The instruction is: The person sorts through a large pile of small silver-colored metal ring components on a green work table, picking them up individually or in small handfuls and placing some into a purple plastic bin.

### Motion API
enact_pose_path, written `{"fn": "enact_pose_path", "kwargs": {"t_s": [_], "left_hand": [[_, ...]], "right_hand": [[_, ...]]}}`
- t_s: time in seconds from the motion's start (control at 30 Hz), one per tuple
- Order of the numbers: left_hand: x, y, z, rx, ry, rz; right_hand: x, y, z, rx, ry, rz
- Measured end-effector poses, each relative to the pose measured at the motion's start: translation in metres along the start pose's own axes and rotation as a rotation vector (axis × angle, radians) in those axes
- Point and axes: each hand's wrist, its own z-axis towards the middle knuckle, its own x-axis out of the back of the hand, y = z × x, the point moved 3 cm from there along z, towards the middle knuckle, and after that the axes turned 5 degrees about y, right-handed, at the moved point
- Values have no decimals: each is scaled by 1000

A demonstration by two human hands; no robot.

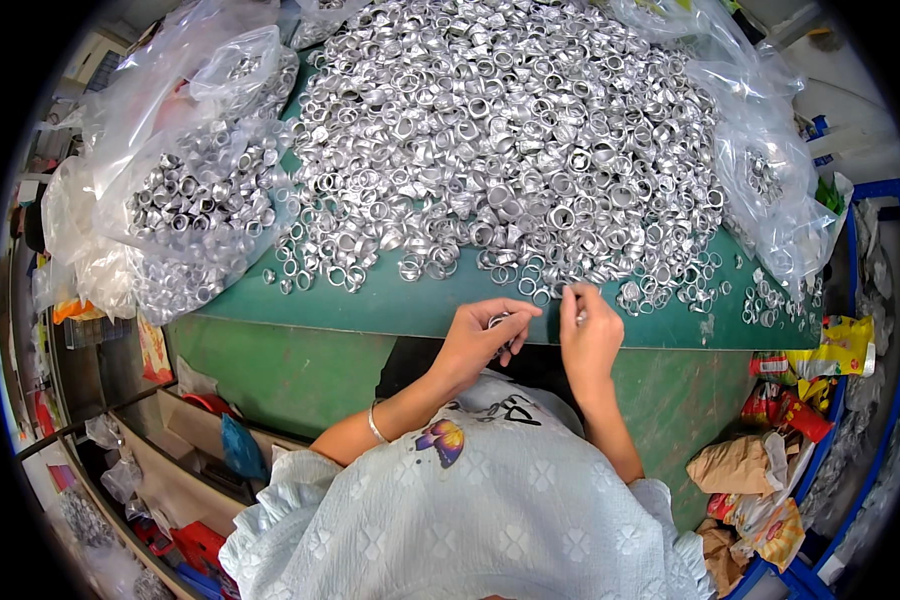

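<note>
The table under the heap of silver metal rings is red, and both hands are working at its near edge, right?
Not quite: the head view shows the table is green, not red. The heap of silver metal rings lies on it, and both the left hand and right hand are at its near edge.

Head cam, top-down, close over table

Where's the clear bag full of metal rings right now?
In the head view, the clear bag of metal rings sits at the left of the green table, beside the big loose ring pile, up and left of the left hand.
</note>
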Motion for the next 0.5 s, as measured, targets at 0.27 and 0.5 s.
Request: {"fn": "enact_pose_path", "kwargs": {"t_s": [0.27, 0.5], "left_hand": [[-11, 14, -3, -126, -19, 167], [-18, 18, -6, -268, -57, 320]], "right_hand": [[11, -8, -16, -998, -541, 1300], [11, -13, -20, -985, -627, 1292]]}}
